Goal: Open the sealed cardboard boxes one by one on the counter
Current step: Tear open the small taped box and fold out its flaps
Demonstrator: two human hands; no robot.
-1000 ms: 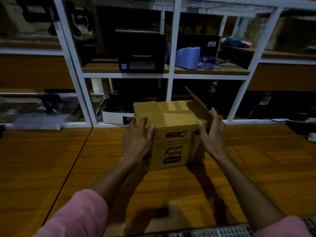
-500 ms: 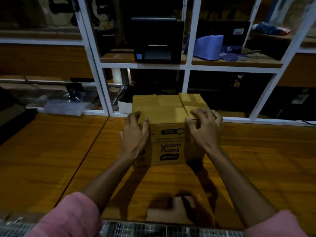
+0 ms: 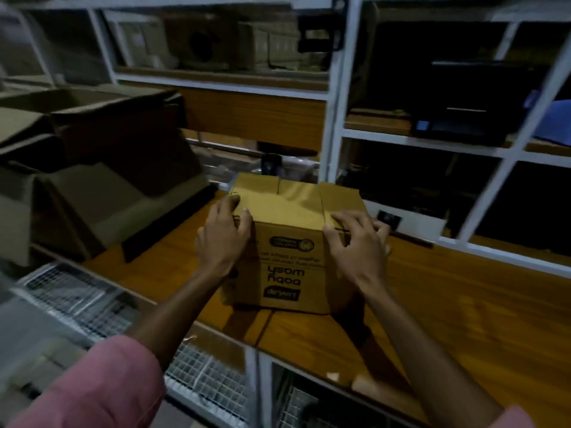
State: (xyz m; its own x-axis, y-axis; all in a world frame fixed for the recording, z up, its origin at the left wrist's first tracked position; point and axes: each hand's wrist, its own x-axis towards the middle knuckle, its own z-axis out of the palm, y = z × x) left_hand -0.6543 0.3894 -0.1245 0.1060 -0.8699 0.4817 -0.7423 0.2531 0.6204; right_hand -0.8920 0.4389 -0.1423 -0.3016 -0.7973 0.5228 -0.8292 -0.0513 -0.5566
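A small brown cardboard box [image 3: 293, 236] with upside-down "body wash" print stands on the wooden counter [image 3: 463, 304], its top flaps lying flat. My left hand [image 3: 225, 239] clasps the box's near left top corner. My right hand [image 3: 355, 242] grips the near right top edge, fingers curled over the flap. Both forearms reach in from below, in pink sleeves.
Several larger open cardboard boxes [image 3: 92, 168] are stacked at the left end of the counter. A white-framed shelf unit [image 3: 333, 118] stands behind, holding a black printer [image 3: 469, 106]. Wire racks [image 3: 92, 304] sit under the counter's near edge.
The raised right flap has been folded down flat. My view has swung left, bringing the stacked boxes into sight. Both hands stay on the box's top corners.
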